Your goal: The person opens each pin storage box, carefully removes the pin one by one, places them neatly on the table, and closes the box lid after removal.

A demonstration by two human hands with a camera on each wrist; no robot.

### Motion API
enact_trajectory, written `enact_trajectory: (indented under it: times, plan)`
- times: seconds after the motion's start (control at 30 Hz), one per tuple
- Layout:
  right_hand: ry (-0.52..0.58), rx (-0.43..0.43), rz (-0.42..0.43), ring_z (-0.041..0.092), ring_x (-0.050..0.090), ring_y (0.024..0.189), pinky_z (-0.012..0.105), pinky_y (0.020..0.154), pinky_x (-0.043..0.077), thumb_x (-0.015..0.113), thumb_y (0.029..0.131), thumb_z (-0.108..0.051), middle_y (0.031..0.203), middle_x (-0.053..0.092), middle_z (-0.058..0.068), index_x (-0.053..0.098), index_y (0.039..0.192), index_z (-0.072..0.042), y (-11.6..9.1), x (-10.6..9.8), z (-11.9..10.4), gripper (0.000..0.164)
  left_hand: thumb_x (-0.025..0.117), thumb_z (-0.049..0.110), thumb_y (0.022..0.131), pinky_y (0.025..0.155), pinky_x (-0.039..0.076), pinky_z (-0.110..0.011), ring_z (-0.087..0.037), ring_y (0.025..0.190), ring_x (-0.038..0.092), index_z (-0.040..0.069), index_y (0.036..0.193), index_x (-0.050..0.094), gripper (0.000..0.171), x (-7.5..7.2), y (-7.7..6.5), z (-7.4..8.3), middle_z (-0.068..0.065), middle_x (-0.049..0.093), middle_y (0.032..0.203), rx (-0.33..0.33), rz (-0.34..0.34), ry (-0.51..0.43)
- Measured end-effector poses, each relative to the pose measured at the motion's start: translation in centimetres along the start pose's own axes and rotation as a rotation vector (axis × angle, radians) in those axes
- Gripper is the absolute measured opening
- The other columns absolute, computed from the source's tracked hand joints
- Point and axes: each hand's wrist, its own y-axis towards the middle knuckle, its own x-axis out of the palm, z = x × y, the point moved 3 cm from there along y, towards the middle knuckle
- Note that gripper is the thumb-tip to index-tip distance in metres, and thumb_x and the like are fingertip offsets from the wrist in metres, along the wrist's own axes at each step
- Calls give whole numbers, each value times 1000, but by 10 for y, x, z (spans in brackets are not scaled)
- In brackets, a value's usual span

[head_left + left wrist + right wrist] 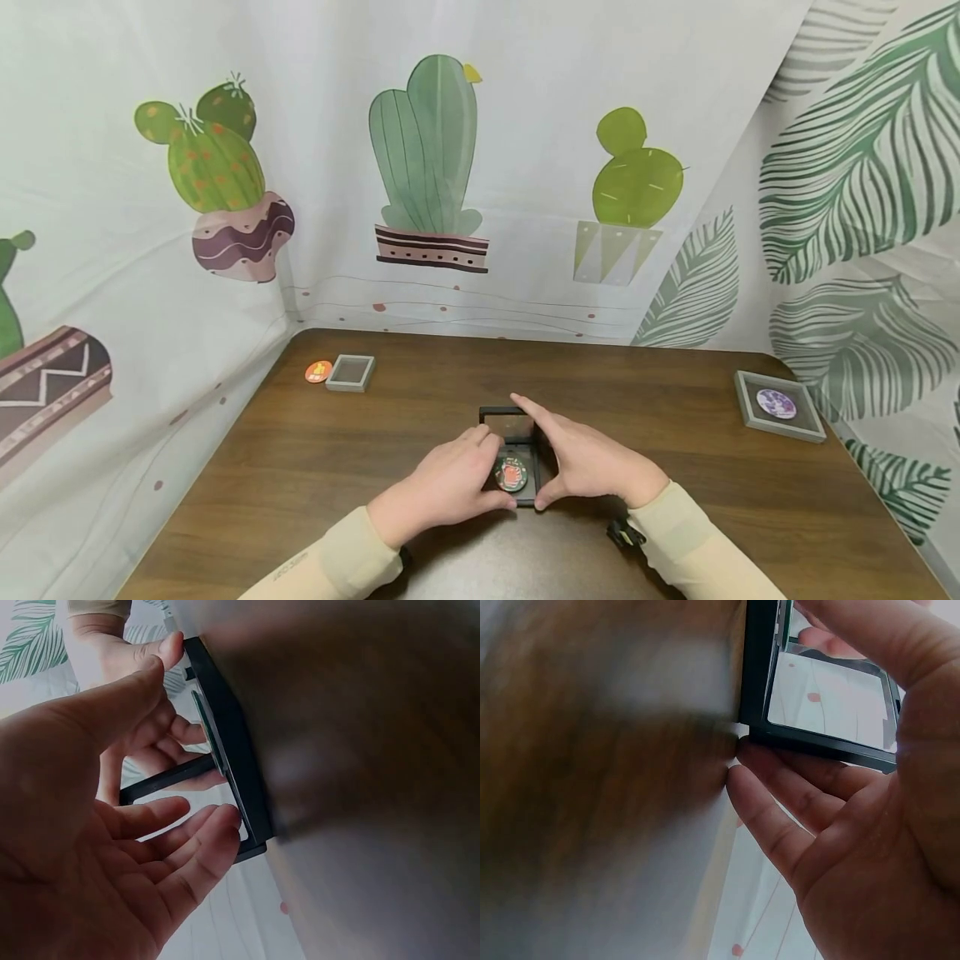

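Note:
A small black display case [528, 475] stands unfolded on the table, its clear-windowed lid [829, 697] raised at the far side. Over its lower half lies a round badge [512, 473], dark with a red figure; seen edge-on from the left wrist, the badge [208, 729] looks slightly tilted. My left hand [453, 479] holds the case's left side, thumb near the front edge and fingers toward the hinge. On the other side my right hand [592, 458] grips the case, thumb at the front right corner and fingers behind the lid.
At the table's back left, an orange round badge [318, 372] lies beside a small grey frame [350, 387]. A larger grey frame [780, 429] with a purple round badge [776, 404] lies at the right. Printed cloth [525, 167] hangs behind the brown table [645, 383].

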Motion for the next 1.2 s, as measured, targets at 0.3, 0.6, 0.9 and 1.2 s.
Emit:
enact_trajectory:
  times: [0.3, 0.6, 0.9, 1.2]
  plan:
    - [0, 1, 1, 22, 61, 138, 49, 115, 51, 110, 68, -37, 158, 58, 13, 5, 180, -30, 0, 0, 0, 154, 89, 61, 89, 72, 57, -29, -13, 93, 56, 7, 116, 70, 63, 2, 5, 2, 2, 61, 105, -10, -41, 35]
    - [5, 6, 1, 19, 62, 133, 48, 113, 52, 110, 68, -37, 153, 60, 11, 7, 180, -28, 1, 0, -1, 153, 92, 57, 88, 73, 56, -28, -14, 93, 56, 8, 112, 72, 58, 3, 9, 4, 4, 60, 101, 0, -50, 53]
    - [-4, -4, 4, 20, 63, 129, 48, 111, 53, 110, 68, -38, 145, 63, 8, 4, 180, -32, 0, 0, 0, 154, 92, 57, 88, 75, 57, -29, -14, 96, 59, 9, 115, 75, 58, 4, 15, 8, 3, 61, 101, -4, -63, 86]
    - [-15, -4, 7, 20, 62, 132, 49, 111, 53, 109, 68, -39, 152, 61, 12, 8, 181, -26, 0, 0, 1, 152, 91, 57, 88, 70, 57, -30, -16, 92, 59, 11, 104, 73, 52, 4, 18, 14, 3, 58, 95, -12, -52, 143]
